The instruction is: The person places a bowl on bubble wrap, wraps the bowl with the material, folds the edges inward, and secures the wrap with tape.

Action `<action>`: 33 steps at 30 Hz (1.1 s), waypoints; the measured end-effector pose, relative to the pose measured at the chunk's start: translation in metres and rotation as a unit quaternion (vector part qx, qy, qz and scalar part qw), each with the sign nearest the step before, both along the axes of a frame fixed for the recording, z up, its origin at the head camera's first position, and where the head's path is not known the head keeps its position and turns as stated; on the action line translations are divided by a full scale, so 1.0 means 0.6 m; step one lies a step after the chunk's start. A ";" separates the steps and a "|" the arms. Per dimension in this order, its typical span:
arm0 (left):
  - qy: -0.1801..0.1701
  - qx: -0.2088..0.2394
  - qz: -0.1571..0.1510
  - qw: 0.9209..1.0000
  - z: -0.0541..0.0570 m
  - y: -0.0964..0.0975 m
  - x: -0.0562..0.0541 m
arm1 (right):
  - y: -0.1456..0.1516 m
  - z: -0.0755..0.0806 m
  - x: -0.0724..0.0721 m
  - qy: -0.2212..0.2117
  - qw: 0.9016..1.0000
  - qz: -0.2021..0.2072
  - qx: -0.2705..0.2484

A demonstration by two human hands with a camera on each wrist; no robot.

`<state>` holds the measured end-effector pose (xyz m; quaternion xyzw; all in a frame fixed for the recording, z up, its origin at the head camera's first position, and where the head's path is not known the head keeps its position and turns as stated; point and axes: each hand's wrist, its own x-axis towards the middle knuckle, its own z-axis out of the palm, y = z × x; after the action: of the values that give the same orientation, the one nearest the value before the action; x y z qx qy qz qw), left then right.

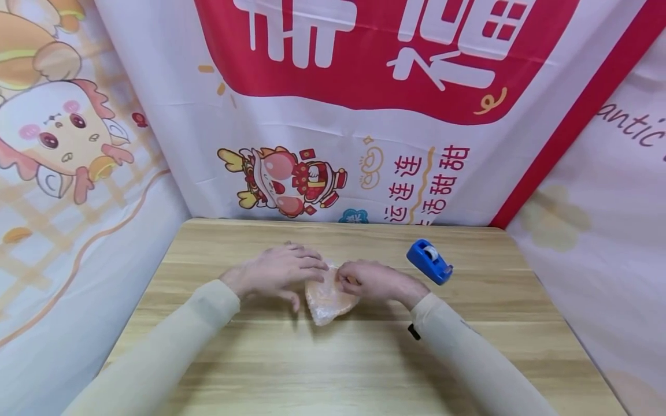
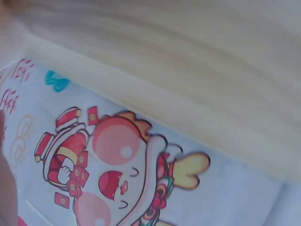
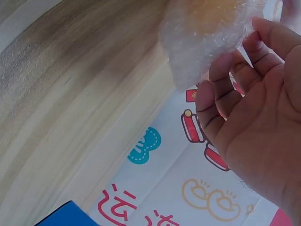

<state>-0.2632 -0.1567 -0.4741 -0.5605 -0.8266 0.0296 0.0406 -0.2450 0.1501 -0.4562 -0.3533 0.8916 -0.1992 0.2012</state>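
A bubble-wrap package (image 1: 333, 294) with something orange showing through it is between the two hands, near the middle of the wooden table. With curled fingers, my right hand (image 1: 370, 280) pinches its upper right edge. In the right wrist view the thumb and index fingertips of the right hand (image 3: 256, 89) meet at the rim of the clear bubble wrap (image 3: 202, 52). My left hand (image 1: 278, 271) reaches in from the other side, fingers extended, their tips at the package's upper left edge and the thumb apart from it. The left wrist view shows no package.
A blue tape dispenser (image 1: 430, 261) stands on the table (image 1: 312, 375) to the right of the right hand. Behind the table hangs a printed cloth (image 1: 322, 133), with more printed cloth at both sides. A small black piece (image 1: 414, 331) shows at the right sleeve.
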 end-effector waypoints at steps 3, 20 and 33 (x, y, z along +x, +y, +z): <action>0.088 -0.046 -0.064 0.993 0.000 -0.005 -0.003 | 0.001 -0.002 -0.003 0.005 1.000 0.007 -0.002; 0.255 -0.039 -0.136 0.957 -0.012 0.037 0.049 | -0.009 0.000 0.006 0.045 0.997 -0.057 0.032; 0.241 -0.042 -0.103 0.964 -0.021 0.047 0.070 | -0.017 -0.022 0.015 0.058 0.993 -0.083 0.061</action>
<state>-0.2211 -0.1287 -0.4865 -0.6205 -0.7280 0.1937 0.2176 -0.2362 0.1399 -0.4694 -0.2763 0.9385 -0.1394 0.1529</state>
